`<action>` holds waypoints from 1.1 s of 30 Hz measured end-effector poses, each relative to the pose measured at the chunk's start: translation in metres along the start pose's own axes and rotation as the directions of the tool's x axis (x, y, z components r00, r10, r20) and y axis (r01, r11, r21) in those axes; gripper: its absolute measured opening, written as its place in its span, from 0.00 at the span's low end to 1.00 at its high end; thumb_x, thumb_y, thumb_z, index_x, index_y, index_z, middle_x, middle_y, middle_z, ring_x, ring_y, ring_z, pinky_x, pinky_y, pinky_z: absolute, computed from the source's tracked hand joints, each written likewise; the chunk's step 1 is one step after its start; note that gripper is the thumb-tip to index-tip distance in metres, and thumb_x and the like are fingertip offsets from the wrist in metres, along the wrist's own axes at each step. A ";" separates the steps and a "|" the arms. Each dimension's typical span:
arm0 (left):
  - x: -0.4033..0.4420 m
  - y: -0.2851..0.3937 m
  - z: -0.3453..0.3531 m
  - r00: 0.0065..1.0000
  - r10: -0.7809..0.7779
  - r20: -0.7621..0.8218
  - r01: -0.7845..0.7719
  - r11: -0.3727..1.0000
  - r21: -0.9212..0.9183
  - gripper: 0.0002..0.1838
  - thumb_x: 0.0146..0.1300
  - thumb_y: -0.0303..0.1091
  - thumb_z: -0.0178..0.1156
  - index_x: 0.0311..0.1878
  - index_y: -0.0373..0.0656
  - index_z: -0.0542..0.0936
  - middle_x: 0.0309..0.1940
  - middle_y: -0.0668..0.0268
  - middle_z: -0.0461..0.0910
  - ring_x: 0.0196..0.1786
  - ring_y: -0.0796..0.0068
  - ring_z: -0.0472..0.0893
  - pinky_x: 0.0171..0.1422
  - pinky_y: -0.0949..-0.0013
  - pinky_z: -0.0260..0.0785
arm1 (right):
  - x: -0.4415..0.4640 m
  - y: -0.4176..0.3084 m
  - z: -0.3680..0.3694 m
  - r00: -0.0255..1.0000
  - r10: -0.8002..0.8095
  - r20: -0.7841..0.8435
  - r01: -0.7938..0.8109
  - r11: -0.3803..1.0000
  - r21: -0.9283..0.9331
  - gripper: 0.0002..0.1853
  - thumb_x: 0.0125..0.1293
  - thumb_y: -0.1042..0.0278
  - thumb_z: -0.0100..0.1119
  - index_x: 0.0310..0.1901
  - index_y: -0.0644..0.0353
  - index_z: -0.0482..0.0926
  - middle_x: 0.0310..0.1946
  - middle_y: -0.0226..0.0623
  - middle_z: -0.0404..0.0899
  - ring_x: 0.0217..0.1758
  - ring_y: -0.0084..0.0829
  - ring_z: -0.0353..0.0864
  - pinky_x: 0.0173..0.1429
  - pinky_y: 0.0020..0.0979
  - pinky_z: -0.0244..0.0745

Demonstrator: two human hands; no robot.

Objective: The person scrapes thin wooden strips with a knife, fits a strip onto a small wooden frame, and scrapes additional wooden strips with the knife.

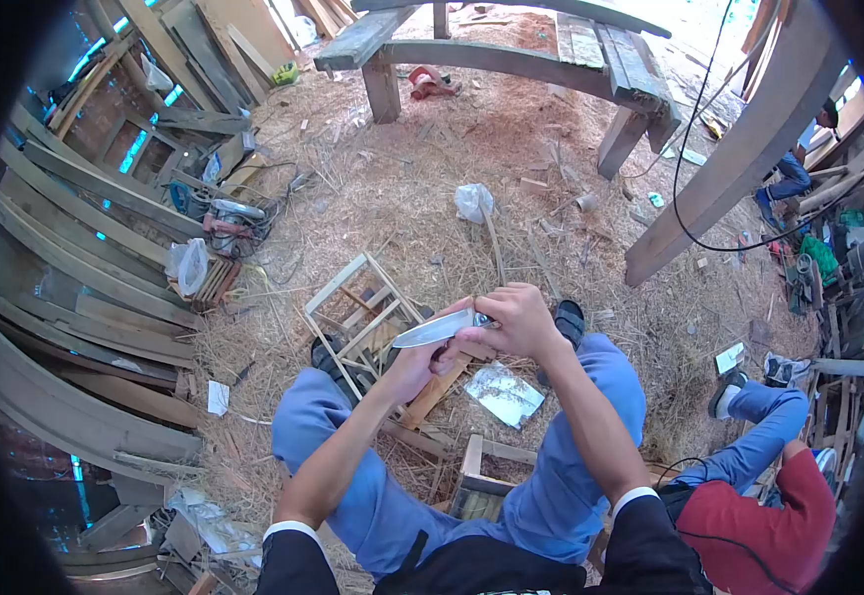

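Observation:
My right hand [519, 322] is wrapped around the handle of a knife [437, 329]. Its broad pale blade points left and lies across the top of my left hand [420, 372]. The left fingers are curled under the blade, close to the right hand; what they grip is hidden. Below them a strip of wood [434, 395] slants down, and I cannot tell whether it touches the left hand. A small wooden frame [354, 297] with slats leans by my left foot. Between my knees a pale sheet [507, 395] sprinkled with shavings lies on the ground.
A wooden bench [501, 58] stands ahead, and a slanted post [729, 149] is at right. Power tools [229, 226] and stacked planks [85, 327] line the left. A person in a red top [749, 516] sits close on my right; another person [794, 169] is farther back.

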State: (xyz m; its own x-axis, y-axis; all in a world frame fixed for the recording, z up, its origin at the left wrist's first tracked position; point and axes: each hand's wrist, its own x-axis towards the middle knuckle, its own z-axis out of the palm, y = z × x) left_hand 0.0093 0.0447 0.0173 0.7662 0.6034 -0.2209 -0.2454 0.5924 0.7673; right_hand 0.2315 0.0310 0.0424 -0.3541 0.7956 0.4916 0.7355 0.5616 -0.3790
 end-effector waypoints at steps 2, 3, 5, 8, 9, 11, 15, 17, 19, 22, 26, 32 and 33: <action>0.004 0.001 -0.006 1.000 0.006 0.000 -0.006 0.999 -0.053 0.27 0.81 0.38 0.46 0.80 0.53 0.61 0.29 0.78 0.63 0.27 0.89 0.58 0.29 0.81 0.49 | 0.006 0.010 0.005 0.999 -0.031 0.011 0.031 0.999 -0.023 0.25 0.59 0.35 0.66 0.30 0.53 0.83 0.18 0.33 0.77 0.23 0.36 0.80 0.32 0.35 0.73; 0.007 0.005 -0.006 1.000 -0.016 -0.021 0.015 0.999 -0.047 0.27 0.81 0.37 0.45 0.80 0.53 0.60 0.27 0.78 0.62 0.26 0.88 0.58 0.28 0.81 0.49 | 0.011 0.013 0.004 0.999 -0.047 0.016 0.047 0.999 -0.026 0.25 0.59 0.35 0.66 0.30 0.53 0.82 0.18 0.32 0.77 0.23 0.36 0.80 0.32 0.35 0.73; 0.008 0.013 -0.003 0.996 -0.061 -0.065 0.059 0.998 -0.037 0.26 0.81 0.35 0.44 0.80 0.53 0.60 0.25 0.77 0.60 0.25 0.87 0.58 0.28 0.80 0.50 | 0.016 0.017 0.001 0.997 -0.077 0.025 0.078 0.997 -0.028 0.26 0.59 0.34 0.66 0.28 0.53 0.81 0.18 0.32 0.77 0.23 0.35 0.80 0.32 0.35 0.72; 0.012 0.017 -0.006 0.997 -0.072 -0.017 0.071 0.995 -0.069 0.27 0.81 0.36 0.44 0.80 0.52 0.58 0.25 0.78 0.59 0.24 0.87 0.58 0.28 0.80 0.51 | 0.018 0.022 0.003 0.996 -0.084 0.028 0.085 0.995 -0.048 0.26 0.58 0.34 0.67 0.25 0.53 0.79 0.18 0.31 0.76 0.23 0.34 0.80 0.32 0.35 0.72; 0.013 0.016 -0.007 0.997 -0.078 -0.001 0.078 0.993 -0.086 0.27 0.81 0.36 0.45 0.80 0.52 0.58 0.25 0.78 0.59 0.24 0.88 0.58 0.28 0.81 0.51 | 0.018 0.022 0.002 0.997 -0.077 0.029 0.078 0.995 -0.056 0.27 0.57 0.34 0.67 0.25 0.53 0.78 0.17 0.30 0.75 0.23 0.34 0.80 0.32 0.35 0.72; 0.012 0.012 -0.006 0.996 -0.085 -0.021 0.082 0.989 -0.121 0.27 0.81 0.34 0.44 0.80 0.53 0.59 0.27 0.78 0.61 0.26 0.89 0.58 0.28 0.82 0.50 | 0.018 0.021 0.000 0.998 -0.063 0.027 0.065 0.995 -0.076 0.27 0.56 0.33 0.68 0.23 0.53 0.77 0.17 0.30 0.75 0.23 0.33 0.79 0.32 0.34 0.71; 0.009 0.014 0.004 0.994 -0.103 -0.034 0.098 0.988 -0.123 0.27 0.81 0.33 0.42 0.81 0.53 0.58 0.27 0.78 0.61 0.27 0.89 0.58 0.27 0.82 0.49 | 0.013 0.017 -0.003 0.998 -0.069 -0.003 0.069 0.993 -0.094 0.28 0.55 0.34 0.68 0.22 0.53 0.76 0.17 0.30 0.75 0.22 0.33 0.78 0.32 0.34 0.70; 0.008 0.012 0.004 0.994 -0.109 -0.028 0.104 0.984 -0.148 0.27 0.81 0.33 0.43 0.80 0.53 0.59 0.26 0.77 0.60 0.26 0.88 0.57 0.27 0.81 0.49 | 0.009 0.017 -0.002 0.996 -0.085 -0.024 0.083 0.992 -0.091 0.28 0.56 0.34 0.68 0.22 0.54 0.76 0.17 0.31 0.75 0.22 0.34 0.78 0.31 0.34 0.70; 0.002 0.009 0.003 0.996 -0.091 -0.014 0.088 0.982 -0.166 0.26 0.81 0.34 0.43 0.80 0.53 0.60 0.25 0.76 0.60 0.25 0.87 0.56 0.26 0.80 0.48 | 0.003 0.020 -0.004 0.999 -0.010 -0.053 0.005 0.995 -0.095 0.28 0.57 0.36 0.69 0.21 0.55 0.75 0.16 0.33 0.74 0.21 0.35 0.77 0.31 0.36 0.69; -0.011 0.013 0.003 0.999 -0.016 0.052 0.024 0.989 -0.148 0.25 0.81 0.34 0.46 0.79 0.52 0.63 0.23 0.75 0.58 0.22 0.86 0.55 0.25 0.79 0.48 | -0.002 0.027 -0.018 0.975 0.153 -0.160 -0.176 0.974 -0.145 0.27 0.57 0.38 0.70 0.21 0.56 0.75 0.15 0.35 0.73 0.20 0.38 0.76 0.29 0.38 0.68; -0.022 0.005 0.000 1.000 0.002 -0.007 -0.003 0.986 -0.165 0.26 0.81 0.34 0.46 0.79 0.51 0.62 0.23 0.75 0.59 0.22 0.86 0.56 0.25 0.79 0.49 | -0.003 0.021 -0.020 0.969 0.168 -0.183 -0.191 0.975 -0.116 0.27 0.58 0.40 0.70 0.21 0.57 0.74 0.14 0.37 0.72 0.20 0.40 0.77 0.29 0.40 0.69; -0.029 0.003 -0.004 0.994 -0.042 -0.103 0.021 0.980 -0.198 0.28 0.80 0.39 0.48 0.80 0.53 0.58 0.25 0.76 0.60 0.23 0.87 0.57 0.26 0.80 0.50 | 0.010 -0.012 0.016 0.999 -0.037 -0.024 0.038 0.999 0.023 0.27 0.59 0.38 0.68 0.22 0.55 0.73 0.16 0.34 0.73 0.21 0.38 0.78 0.30 0.38 0.71; -0.031 0.002 -0.005 0.994 -0.046 -0.100 0.025 0.978 -0.209 0.28 0.80 0.39 0.48 0.80 0.53 0.58 0.25 0.76 0.61 0.23 0.87 0.57 0.27 0.80 0.50 | 0.012 -0.016 0.023 0.998 -0.056 -0.024 0.057 0.998 0.039 0.27 0.59 0.37 0.67 0.22 0.54 0.73 0.16 0.34 0.73 0.21 0.38 0.78 0.30 0.38 0.71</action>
State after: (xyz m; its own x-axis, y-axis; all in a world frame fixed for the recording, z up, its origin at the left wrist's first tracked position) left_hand -0.0180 0.0297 0.0231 0.7136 0.6256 -0.3152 -0.3452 0.7055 0.6189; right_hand 0.2027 0.0369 0.0360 -0.3811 0.7570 0.5308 0.6907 0.6147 -0.3808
